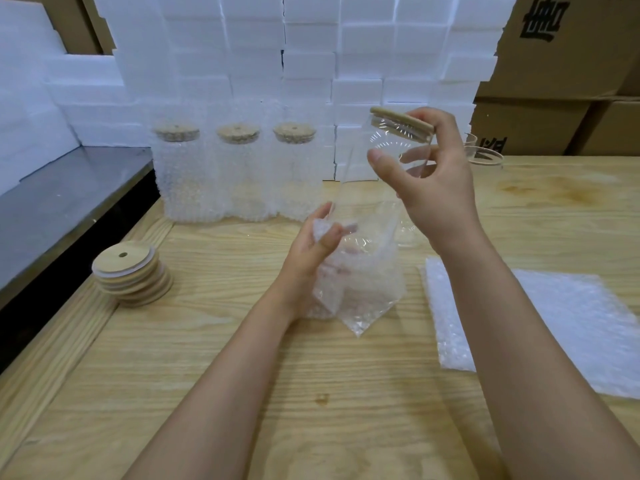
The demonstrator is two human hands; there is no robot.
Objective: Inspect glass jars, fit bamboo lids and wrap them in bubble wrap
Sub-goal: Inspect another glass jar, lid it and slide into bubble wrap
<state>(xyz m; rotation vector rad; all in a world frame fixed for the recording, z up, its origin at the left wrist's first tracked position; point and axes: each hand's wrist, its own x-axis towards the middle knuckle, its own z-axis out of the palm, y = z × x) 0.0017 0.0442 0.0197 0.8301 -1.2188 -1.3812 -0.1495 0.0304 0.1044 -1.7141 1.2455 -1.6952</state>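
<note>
A: Status on the jar (363, 195)?

B: Up off the table (242, 375), tilted, base pointing down-left. Lid (398, 121) already on. Right hand (433, 188) grips it just below the lid, thumb on the near side, fingers curled round the far side.

A: Left hand (311, 244)?

B: At the jar's lower end, fingers bent and pinching the mouth of a bubble bag (363, 289). The jar's base looks just inside the opening; the clear plastic makes the depth hard to read.

A: So inspection and lidding are done for this one?

B: Lidding, yes. Inspection I'd guess yes, since it's going into wrap. The wrap itself has only begun: most of the glass is bare above the bag.

A: Finished count?

B: Three wrapped jars (239, 171), lids on, stand in a row left of the jar and further back.

A: What's left?

B: Bare jars (485, 155) show just right of the jar, behind the right hand; rims only, count unclear. A lid stack (133, 275) sits well left of the jar, nearer the person. A wrap pile (571, 323) lies to the jar's right, also nearer. My read: several rounds remain.
</note>
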